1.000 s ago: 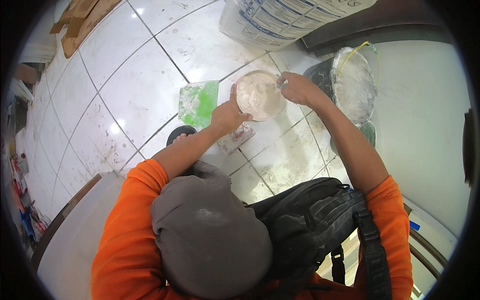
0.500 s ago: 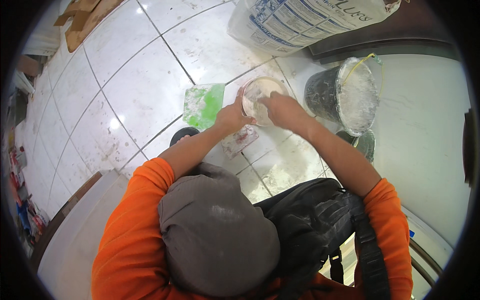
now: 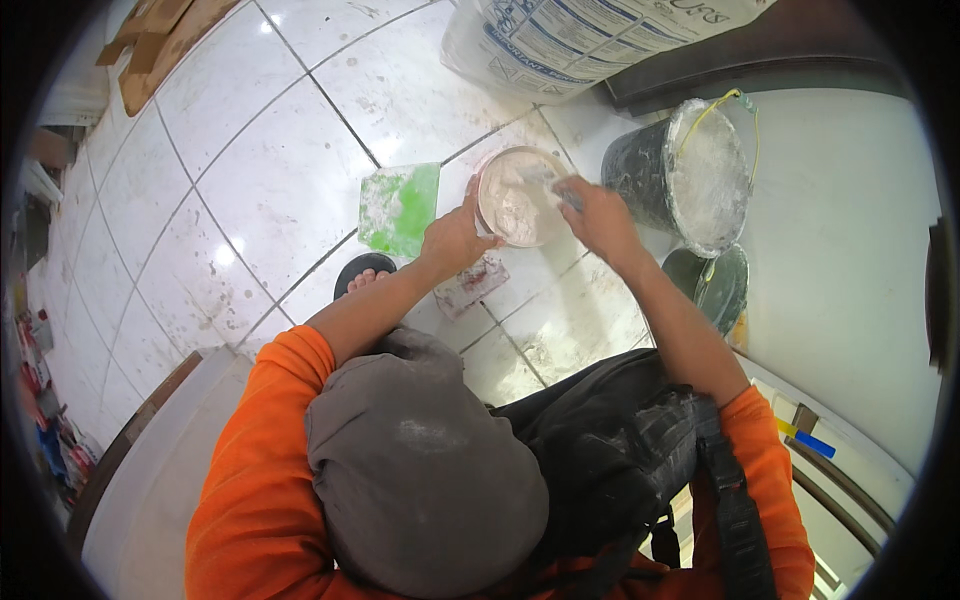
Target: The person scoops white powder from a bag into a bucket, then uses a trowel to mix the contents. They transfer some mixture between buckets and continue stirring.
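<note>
A round pale bowl (image 3: 484,215) with thick, pinkish-white paste (image 3: 513,213) in it stands on the tiled floor. My left hand (image 3: 455,240) grips its near-left rim, fingers outside along the wall and thumb at the front. In my right hand (image 3: 603,222) is a putty knife (image 3: 538,174), closed round its greyish handle. The blade reaches over the paste from the right and is smeared by motion. Left of the bowl lies a green square plate (image 3: 408,215) crusted with white powder. A smaller, reddish stained square piece (image 3: 470,286) lies just below my left hand.
A powder-coated black bucket (image 3: 637,175) with a yellow cord handle stands right of the bowl, with another dark container (image 3: 728,290) nearer me. A large printed sack (image 3: 570,55) stands at the back. My foot in a black sandal (image 3: 352,275) is left of my forearm.
My right hand has drawn back to the right from inside the bowl, and the putty knife now shows. My left hand stays on the rim. The whole view has shifted slightly.
</note>
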The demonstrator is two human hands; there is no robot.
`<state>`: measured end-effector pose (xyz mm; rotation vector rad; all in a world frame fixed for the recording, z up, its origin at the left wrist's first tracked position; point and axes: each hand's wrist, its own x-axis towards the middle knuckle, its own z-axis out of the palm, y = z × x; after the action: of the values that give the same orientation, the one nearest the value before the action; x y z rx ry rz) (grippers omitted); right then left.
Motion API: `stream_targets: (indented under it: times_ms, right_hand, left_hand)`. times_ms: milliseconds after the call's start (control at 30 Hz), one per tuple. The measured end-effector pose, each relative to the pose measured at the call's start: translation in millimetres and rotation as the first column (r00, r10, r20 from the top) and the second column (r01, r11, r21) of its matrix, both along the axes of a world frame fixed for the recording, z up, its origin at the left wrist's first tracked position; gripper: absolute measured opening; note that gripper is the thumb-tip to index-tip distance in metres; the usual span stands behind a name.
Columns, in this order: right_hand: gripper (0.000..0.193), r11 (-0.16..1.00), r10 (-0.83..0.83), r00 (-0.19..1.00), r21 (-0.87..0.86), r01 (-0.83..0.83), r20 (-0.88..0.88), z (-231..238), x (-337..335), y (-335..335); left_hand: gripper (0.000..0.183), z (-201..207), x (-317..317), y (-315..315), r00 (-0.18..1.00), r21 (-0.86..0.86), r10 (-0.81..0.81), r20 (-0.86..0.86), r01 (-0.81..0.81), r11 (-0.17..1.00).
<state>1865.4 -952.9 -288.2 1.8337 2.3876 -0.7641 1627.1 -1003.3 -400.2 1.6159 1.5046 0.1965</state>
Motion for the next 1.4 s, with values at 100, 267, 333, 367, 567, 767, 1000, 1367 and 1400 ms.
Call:
stream_targets:
  times_ms: [100, 267, 333, 367, 567, 767, 1000, 1367, 1400]
  right_hand:
    - [0.03, 0.998, 0.063, 0.996, 0.007, -0.064, 0.068, -11, -16, 3]
    - [0.033, 0.987, 0.067, 0.989, -0.154, -0.047, 0.131, -7, -12, -39]
    - [0.032, 0.993, 0.047, 0.995, -0.112, -0.037, 0.09, 1, 2, -42]
    - [0.032, 0.995, 0.024, 0.996, -0.099, -0.016, 0.086, 6, 9, -41]
    - [0.031, 0.986, 0.165, 0.967, -0.033, -0.161, 0.194, 17, 1, -51]
    - [0.031, 0.985, 0.107, 0.966, -0.156, -0.071, 0.233, 13, 3, -46]
    - [0.031, 0.989, 0.011, 0.985, -0.147, 0.015, 0.174, -4, -1, -56]
    - [0.032, 0.997, -0.041, 0.983, -0.053, 0.052, 0.181, 17, 1, -62]
    - [0.033, 1.0, -0.005, 0.983, -0.018, 0.009, 0.183, 19, 0, -65]
  left_hand:
    - [0.121, 3, 1, 0, 1.0, 0.057, -0.005, -0.008, 0.006, 0.998]
    - [0.123, 15, 3, 10, 0.996, 0.103, -0.042, -0.075, 0.05, 0.993]
    - [0.124, 24, 1, 14, 0.986, 0.027, -0.091, -0.14, 0.096, 0.995]
    - [0.122, 29, 0, 16, 0.98, 0.042, -0.116, -0.159, 0.124, 0.991]
    - [0.114, 33, -3, 21, 0.942, -0.002, -0.256, -0.216, 0.262, 0.965]
    - [0.09, 31, -9, 63, 0.939, 0.128, -0.297, -0.173, 0.32, 0.939]
    - [0.074, 4, -12, 172, 0.756, 0.14, -0.455, -0.471, 0.574, 0.807]
    - [0.028, 25, -29, 135, 0.877, 0.163, -0.27, -0.398, 0.357, 0.92]
    - [0.032, 24, -36, 123, 0.9, 0.156, -0.242, -0.362, 0.314, 0.937]
